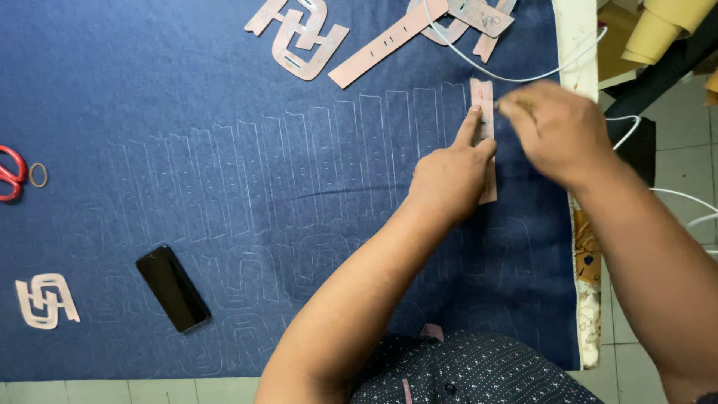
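Head view: right of centre, the left hand presses a narrow pink card template flat onto blue denim, forefinger extended. The right hand, blurred, fingers pinched together, meets its upper edge. It looks light, stiff, easily shifted; best held flat along its length.

The left hand covers the lower half of the pink strip template, the blurred right hand hides whatever it pinches, and the red scissors are cut by the left edge
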### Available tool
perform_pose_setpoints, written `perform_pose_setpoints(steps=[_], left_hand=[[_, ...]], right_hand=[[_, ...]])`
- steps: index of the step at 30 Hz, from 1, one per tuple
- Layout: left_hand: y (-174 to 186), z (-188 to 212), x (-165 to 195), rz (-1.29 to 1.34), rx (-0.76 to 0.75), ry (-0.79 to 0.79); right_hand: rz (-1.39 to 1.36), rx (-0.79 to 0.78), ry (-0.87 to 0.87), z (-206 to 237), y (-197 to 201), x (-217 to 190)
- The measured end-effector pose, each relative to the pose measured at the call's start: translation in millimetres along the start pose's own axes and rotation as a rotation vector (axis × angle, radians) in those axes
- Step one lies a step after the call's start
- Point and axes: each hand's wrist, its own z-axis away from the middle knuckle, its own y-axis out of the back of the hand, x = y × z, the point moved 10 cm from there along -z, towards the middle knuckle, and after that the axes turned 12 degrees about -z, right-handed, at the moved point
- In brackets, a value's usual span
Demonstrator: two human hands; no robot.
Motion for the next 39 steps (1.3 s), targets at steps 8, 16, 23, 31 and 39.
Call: perform_pose_setpoints(steps=[8,16,23,31,39], left_hand=[[8,-1,-2,-0.018,0.117,-0.006],[20,-3,9,-0.234,0.257,-0.091],[16,-11,4,-0.205,0.149,-0.080],[18,-21,-13,-0.168,0.184,-0.063],[21,-16,-20,-0.068,0.154,-0.043]], right_hand=[[-0.093,-0.120,-0.077,91,4,-52],[-0.159,-0.050,-0.120,100,9,-53],[-0.202,-0.087,-0.083,98,-9,-63],[-0.067,0.047,0.028,54,-6,-57],[-0.148,0.102,-0.060,36,1,-45]])
